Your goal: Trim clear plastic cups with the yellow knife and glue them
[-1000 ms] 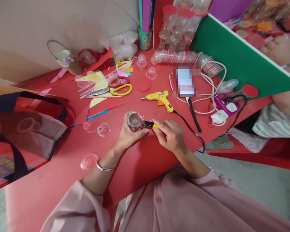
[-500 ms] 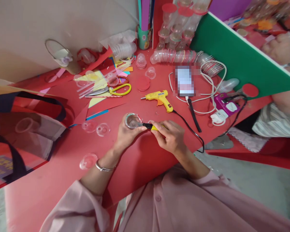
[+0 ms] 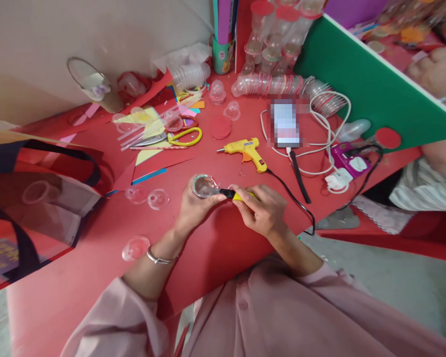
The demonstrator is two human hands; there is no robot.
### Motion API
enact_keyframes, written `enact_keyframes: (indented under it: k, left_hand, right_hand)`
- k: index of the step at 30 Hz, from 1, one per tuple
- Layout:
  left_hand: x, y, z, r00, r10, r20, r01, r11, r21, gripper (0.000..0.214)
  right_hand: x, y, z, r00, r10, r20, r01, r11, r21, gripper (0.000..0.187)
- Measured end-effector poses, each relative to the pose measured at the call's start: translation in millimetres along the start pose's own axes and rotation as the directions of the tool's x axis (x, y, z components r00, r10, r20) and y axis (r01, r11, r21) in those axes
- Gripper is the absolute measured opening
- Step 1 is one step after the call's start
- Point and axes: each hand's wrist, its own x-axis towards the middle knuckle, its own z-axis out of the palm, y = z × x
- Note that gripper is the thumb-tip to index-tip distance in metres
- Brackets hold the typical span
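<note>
My left hand [image 3: 194, 208] is wrapped round a small clear plastic cup [image 3: 203, 186], its mouth turned up towards me, just above the red table [image 3: 215, 248]. My right hand [image 3: 262, 208] grips a small yellow-and-black knife [image 3: 233, 195] whose blade tip rests on the cup's rim. Both hands are close together near the table's front edge. Two clear plastic lids [image 3: 148, 197] lie to the left of the cup, and another clear piece [image 3: 136, 247] lies near my left wrist.
A yellow glue gun [image 3: 245, 150] with a black cord lies behind my hands. Yellow-handled scissors [image 3: 171, 138], coloured paper scraps and stacks of clear cups [image 3: 267, 85] fill the back. A red bag [image 3: 40, 193] sits at left. A green board [image 3: 371, 94] and another person's arm [image 3: 438, 148] are at right.
The cup has been turned slightly in my left hand, and the knife tip has shifted along its rim. Everything else stays put.
</note>
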Motion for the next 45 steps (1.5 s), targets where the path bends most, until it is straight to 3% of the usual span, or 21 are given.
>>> enact_keyframes:
  k: [9, 15, 20, 27, 34, 45]
  left_hand:
    - [-1.4, -2.5, 3.0, 0.999, 0.009, -0.035, -0.008, 1.000, 0.023, 0.057]
    - [1.6, 1.0, 2.6, 0.998, 0.056, 0.023, -0.055, 0.998, -0.024, 0.064]
    - [2.8, 2.1, 0.0, 0.996, 0.047, 0.081, -0.041, 0.997, -0.069, 0.071]
    - [2.4, 0.6, 0.2, 0.999, 0.019, 0.031, -0.018, 0.999, -0.043, 0.072]
    - [0.5, 3.5, 2.7, 0.999, 0.037, -0.020, -0.036, 0.998, 0.047, 0.061]
    - [-5.0, 2.7, 5.7, 1.000, 0.001, -0.020, -0.001, 1.000, 0.032, 0.060]
  right_hand:
    - [-0.6, -1.1, 1.5, 1.000, 0.002, -0.030, -0.004, 0.998, -0.065, 0.045]
    - [2.8, 1.6, 1.9, 0.993, 0.118, -0.013, -0.116, 0.987, 0.107, 0.037]
    - [5.7, 2.2, -1.2, 0.993, 0.118, -0.011, -0.114, 0.973, 0.201, 0.034]
    - [6.0, -2.2, -1.5, 0.997, 0.064, 0.035, -0.067, 0.994, 0.084, 0.033]
    - [4.5, -1.6, -1.8, 0.998, 0.046, 0.033, -0.048, 0.998, 0.047, 0.035]
    - [3.9, 0.1, -2.0, 1.000, 0.015, -0.020, -0.015, 1.000, -0.004, 0.040]
